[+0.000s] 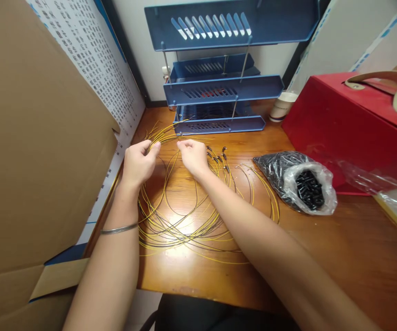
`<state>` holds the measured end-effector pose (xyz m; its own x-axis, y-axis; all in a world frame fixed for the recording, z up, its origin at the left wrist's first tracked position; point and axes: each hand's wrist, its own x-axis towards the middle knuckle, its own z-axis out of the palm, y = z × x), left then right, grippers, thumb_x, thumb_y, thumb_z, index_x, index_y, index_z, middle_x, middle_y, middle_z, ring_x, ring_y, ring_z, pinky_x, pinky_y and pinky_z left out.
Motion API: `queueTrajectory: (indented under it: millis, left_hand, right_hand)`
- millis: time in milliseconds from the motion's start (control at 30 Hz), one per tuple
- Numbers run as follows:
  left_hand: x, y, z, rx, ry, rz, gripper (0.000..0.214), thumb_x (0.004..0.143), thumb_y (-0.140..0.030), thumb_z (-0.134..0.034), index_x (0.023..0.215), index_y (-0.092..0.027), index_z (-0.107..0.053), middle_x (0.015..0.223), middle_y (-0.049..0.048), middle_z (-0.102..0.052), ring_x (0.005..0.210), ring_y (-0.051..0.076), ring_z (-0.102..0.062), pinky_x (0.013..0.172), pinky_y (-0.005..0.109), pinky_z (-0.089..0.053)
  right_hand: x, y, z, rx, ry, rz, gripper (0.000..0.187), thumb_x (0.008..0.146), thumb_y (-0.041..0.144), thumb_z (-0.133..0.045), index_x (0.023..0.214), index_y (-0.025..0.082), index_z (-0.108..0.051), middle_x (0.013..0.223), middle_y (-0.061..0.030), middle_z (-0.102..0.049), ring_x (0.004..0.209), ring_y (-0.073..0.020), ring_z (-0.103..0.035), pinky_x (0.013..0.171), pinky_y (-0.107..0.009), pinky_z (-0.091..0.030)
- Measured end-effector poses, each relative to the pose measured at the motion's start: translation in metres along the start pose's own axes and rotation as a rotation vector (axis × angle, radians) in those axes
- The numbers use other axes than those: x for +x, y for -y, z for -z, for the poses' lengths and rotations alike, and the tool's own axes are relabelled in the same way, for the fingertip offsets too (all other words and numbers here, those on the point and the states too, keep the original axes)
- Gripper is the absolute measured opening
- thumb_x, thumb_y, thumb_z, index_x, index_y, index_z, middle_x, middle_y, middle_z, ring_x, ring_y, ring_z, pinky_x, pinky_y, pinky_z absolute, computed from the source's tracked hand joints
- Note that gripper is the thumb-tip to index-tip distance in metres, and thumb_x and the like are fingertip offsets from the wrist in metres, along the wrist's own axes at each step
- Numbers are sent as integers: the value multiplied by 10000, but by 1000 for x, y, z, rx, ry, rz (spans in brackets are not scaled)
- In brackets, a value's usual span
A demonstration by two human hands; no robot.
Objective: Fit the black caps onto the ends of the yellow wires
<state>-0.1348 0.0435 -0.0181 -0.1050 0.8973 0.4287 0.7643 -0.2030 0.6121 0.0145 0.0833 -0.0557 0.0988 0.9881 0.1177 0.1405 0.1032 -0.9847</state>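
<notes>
Loops of thin yellow and black wires (184, 236) spread over the wooden table in front of me. My left hand (139, 161) is closed around a bunch of these wires, whose loose ends fan out above it toward the rack. Close beside it on the right, my right hand (193, 156) has its thumb and fingers pinched together at a wire; the exact grip is small and partly hidden. Several small black connectors (217, 158) sit on wire ends just right of that hand. Farther right, a few wires (272, 197) curve apart from the main coil.
A clear plastic bag (327, 184) of small black parts lies open on the right. Behind it stand a red box (343, 119) with a strap handle and a paper cup (283, 105). A blue tiered rack (219, 124) is at the back, cardboard (43, 138) at the left.
</notes>
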Motion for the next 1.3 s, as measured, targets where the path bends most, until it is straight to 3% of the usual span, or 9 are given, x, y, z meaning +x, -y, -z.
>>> queueTrajectory:
  millis: [200,367,567,800,1067,1300]
  left_hand:
    - [-1,-1,-3,-53,26,56,378,849,-426,-535,551,-196,-497,520,-13,-421,543,140,-392,564,291,-302]
    - [-1,-3,-6,-66,-23,62,371,896,-444,-506,656,-190,-630,512,-27,-332,534,145,-370,568,288,-309]
    - [-2,-6,-9,24,-131,-6,421,942,-416,-485,590,-185,-514,566,-28,-298,556,126,-323,561,278,-276]
    - [-3,-8,-10,137,-190,-17,385,965,-423,-459,861,-190,-747,573,-18,-470,581,149,-433,616,278,-305]
    - [-1,-5,-8,198,-216,-14,351,945,-415,-492,808,-184,-718,613,2,-560,611,157,-479,643,277,-338]
    - [1,0,-10,234,-258,-28,343,916,-424,-520,744,-193,-707,610,9,-600,604,161,-517,632,282,-355]
  right_hand:
    - [4,-7,12,-18,-6,1,266,880,361,-620,868,148,-778,721,-14,-711,690,-162,-629,719,-271,-444]
    - [4,-5,18,-18,-5,21,234,873,341,-633,839,157,-775,810,-31,-756,773,-173,-665,757,-271,-459]
    - [1,-4,14,15,-32,36,216,879,312,-635,807,154,-763,837,-43,-772,766,-159,-671,773,-258,-470]
    - [-6,1,6,37,27,19,173,868,272,-647,800,157,-757,845,-40,-773,795,-165,-682,793,-264,-477]
    - [-9,2,3,149,20,-1,171,873,209,-628,775,152,-756,877,-56,-783,899,-178,-703,894,-274,-484]
    - [-9,5,4,233,-11,-7,180,868,240,-658,736,149,-740,792,-54,-765,848,-191,-698,884,-307,-499]
